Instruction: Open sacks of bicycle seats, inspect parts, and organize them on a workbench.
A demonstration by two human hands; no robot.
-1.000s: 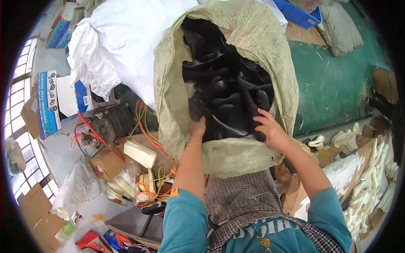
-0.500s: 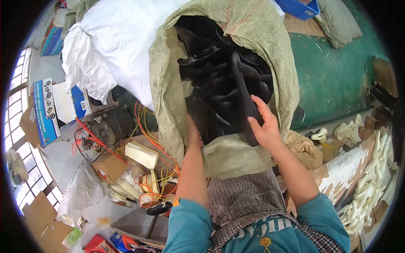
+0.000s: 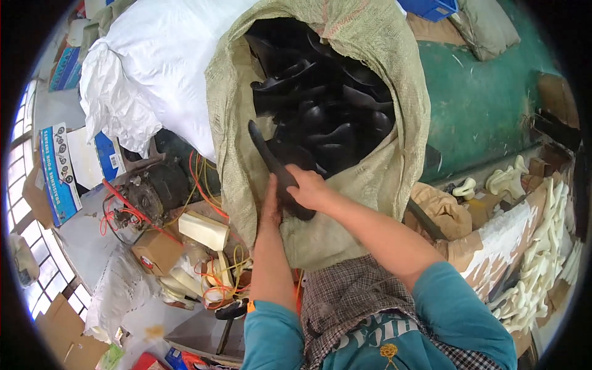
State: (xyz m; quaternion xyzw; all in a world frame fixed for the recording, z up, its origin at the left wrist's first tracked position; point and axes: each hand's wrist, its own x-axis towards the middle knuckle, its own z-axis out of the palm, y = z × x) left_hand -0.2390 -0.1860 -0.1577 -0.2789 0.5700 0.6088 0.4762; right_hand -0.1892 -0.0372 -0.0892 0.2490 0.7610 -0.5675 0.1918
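A large woven sack (image 3: 222,105), pale olive, gapes in front of me with its mouth rolled outward. Inside it lie several glossy black curved pieces (image 3: 333,132), shaped somewhat like bike saddles. One black saddle-shaped piece (image 3: 280,159) stands tilted at the near left of the sack's mouth. My right hand (image 3: 307,188) reaches across to the left and grips its near part, thumb and fingers closed on it. My left hand (image 3: 271,202) holds the same piece from its left side; part of its fingers is hidden.
White sheeting (image 3: 160,61) bulges beyond the sack on the left. A motor (image 3: 151,194), tangled orange and yellow cords and a small carton (image 3: 159,250) sit at the left. Cream-coloured moulded parts (image 3: 533,265) lie heaped on the right. A blue crate (image 3: 431,8) stands far right.
My right hand has moved left, from the sack's right side to beside my left hand. A black piece now stands tilted between the hands. The view has shifted slightly.
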